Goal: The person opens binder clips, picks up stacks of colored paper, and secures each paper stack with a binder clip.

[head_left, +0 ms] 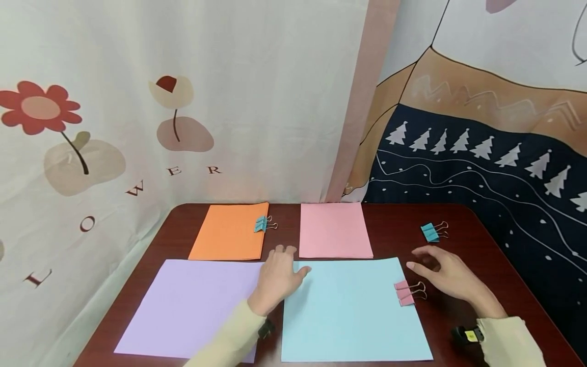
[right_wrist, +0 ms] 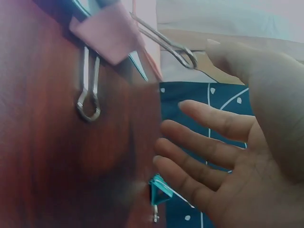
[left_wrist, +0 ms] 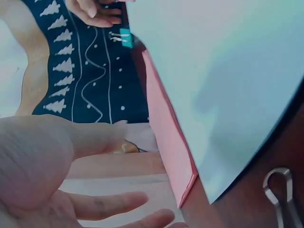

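In the head view my left hand (head_left: pixel 277 275) hovers with spread fingers over the gap between the purple paper (head_left: pixel 197 306) and the light blue paper (head_left: pixel 346 311). Nothing is in its grasp. A pink binder clip (head_left: pixel 404 293) is fastened on the right edge of the light blue paper. Just right of that clip is my right hand (head_left: pixel 447 275), loosely curved and holding nothing; the right wrist view shows its fingers apart from the pink clip (right_wrist: pixel 110 32). Beyond its fingertips a loose teal binder clip (head_left: pixel 430 232) lies on the table.
Orange paper (head_left: pixel 231 232) lies at the back left with a teal binder clip (head_left: pixel 260 224) on its right edge. Beside it is pink paper (head_left: pixel 335 232). The dark red table (head_left: pixel 385 224) backs onto a printed curtain (head_left: pixel 275 102).
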The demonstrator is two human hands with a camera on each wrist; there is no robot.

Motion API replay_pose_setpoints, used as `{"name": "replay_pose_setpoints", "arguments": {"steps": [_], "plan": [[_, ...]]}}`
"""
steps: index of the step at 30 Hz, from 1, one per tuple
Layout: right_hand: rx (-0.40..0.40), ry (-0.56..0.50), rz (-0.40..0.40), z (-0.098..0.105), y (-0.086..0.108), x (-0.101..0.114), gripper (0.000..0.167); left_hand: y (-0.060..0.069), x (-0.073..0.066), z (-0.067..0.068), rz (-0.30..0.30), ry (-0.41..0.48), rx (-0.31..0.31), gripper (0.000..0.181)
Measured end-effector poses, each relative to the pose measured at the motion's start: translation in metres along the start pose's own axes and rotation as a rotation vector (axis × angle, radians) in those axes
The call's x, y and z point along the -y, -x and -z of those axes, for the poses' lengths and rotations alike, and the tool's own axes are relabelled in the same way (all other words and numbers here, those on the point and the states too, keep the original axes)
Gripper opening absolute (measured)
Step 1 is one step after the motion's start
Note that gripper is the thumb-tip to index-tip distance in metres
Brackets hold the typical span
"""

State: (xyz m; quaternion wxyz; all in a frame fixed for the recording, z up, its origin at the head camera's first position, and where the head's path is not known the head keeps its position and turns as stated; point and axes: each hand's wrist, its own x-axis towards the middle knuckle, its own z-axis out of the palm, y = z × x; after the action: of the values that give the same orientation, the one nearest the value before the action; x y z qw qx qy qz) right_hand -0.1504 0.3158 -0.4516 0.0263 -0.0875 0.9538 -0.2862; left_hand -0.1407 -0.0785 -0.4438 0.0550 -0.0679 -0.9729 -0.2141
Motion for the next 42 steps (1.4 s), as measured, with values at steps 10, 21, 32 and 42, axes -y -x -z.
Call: {"name": "replay_pose_setpoints", "arguments": {"steps": [10, 21, 32, 42], "plan": [[-0.063, 0.047, 0.032, 0.018, -0.013, -0.006, 0.068, -0.035, 0.009, 0.025, 0.012, 0.141, 0.126, 0.069], [-0.178, 0.068, 0.092, 0.026, -0.028, -0.021, 0.067, -0.075, 0.014, 0.032, -0.127, 0.193, 0.192, 0.079], [-0.170, 0.066, 0.040, 0.036, -0.044, -0.037, 0.078, -0.115, 0.017, 0.025, -0.193, 0.162, 0.296, 0.086], [-0.102, 0.079, -0.056, 0.043, -0.055, -0.050, 0.084, -0.139, 0.021, 0.011, -0.175, 0.100, 0.387, 0.088]]}}
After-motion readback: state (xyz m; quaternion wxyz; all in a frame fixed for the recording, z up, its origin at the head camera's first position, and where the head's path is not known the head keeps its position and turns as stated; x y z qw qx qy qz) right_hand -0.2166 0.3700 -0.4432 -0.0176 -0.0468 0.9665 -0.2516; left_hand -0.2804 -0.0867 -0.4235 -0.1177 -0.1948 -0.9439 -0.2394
